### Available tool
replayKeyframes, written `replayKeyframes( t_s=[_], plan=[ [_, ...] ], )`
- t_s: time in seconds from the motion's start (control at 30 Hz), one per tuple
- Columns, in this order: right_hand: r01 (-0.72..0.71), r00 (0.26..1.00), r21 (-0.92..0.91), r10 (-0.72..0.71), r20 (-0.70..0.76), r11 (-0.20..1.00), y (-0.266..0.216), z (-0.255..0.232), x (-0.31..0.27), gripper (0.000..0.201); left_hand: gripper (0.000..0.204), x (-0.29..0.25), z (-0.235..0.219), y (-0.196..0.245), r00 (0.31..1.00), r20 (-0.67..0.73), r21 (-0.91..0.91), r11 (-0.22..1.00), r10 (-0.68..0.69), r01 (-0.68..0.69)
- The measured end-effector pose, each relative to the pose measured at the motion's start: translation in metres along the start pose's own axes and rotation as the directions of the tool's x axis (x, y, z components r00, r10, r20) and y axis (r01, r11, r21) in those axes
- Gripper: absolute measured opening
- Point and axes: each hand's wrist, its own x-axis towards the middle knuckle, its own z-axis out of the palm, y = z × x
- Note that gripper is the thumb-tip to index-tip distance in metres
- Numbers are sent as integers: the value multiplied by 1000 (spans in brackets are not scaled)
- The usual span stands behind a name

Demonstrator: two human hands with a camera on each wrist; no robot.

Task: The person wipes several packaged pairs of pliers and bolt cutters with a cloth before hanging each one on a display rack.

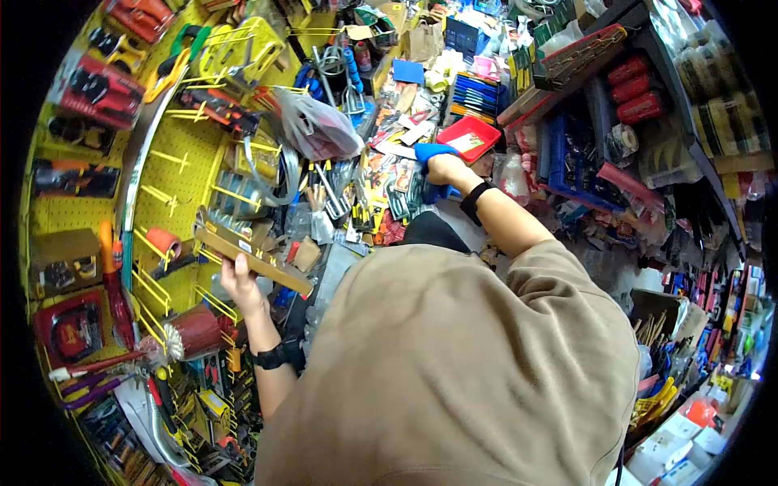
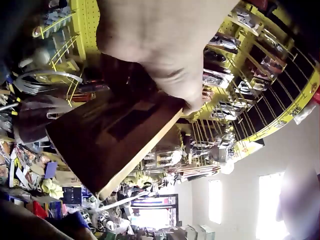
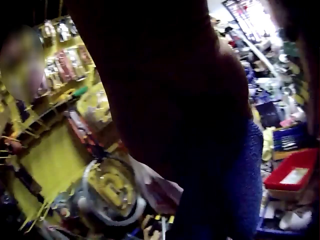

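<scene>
In the left grip (image 1: 245,290) is a brown box (image 1: 263,262); the right grip (image 1: 448,171) holds blue fabric (image 1: 433,152).

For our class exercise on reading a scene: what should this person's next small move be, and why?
Probably bring the cloth across to the box: the left grip holds the box up, while the cloth, in the right grip, is apart from it near the red tray, so wiping the box would need them to meet.
</scene>
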Motion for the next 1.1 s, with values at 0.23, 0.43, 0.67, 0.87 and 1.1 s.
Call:
replayKeyframes(
  t_s=[0.23, 0.43, 0.67, 0.87, 1.1],
  plan=[
    [-217, 920, 501, 346, -182, 838, 213, 87, 43, 39, 53, -5, 48, 9, 997, 77, 149, 989, -24, 12],
    [-381, 910, 133, 346, 230, 915, 325, 117, 95, 45, 58, -6, 123, 39, 973, 229, 296, 952, 0, -70],
    [-171, 921, 54, 140, 364, 984, 215, -3, 115, 44, 68, -22, 182, 52, 981, 191, 218, 976, -17, -26],
    [519, 718, 780, -672, -178, 349, -60, -175, 23, 34, 75, -26, 186, 80, 990, 143, 375, 924, 19, -72],
    [498, 742, 841, -607, -286, 212, -221, -186, -66, 28, 78, -24, 129, 114, 908, 232, 576, 703, 350, -418]
  ],
)
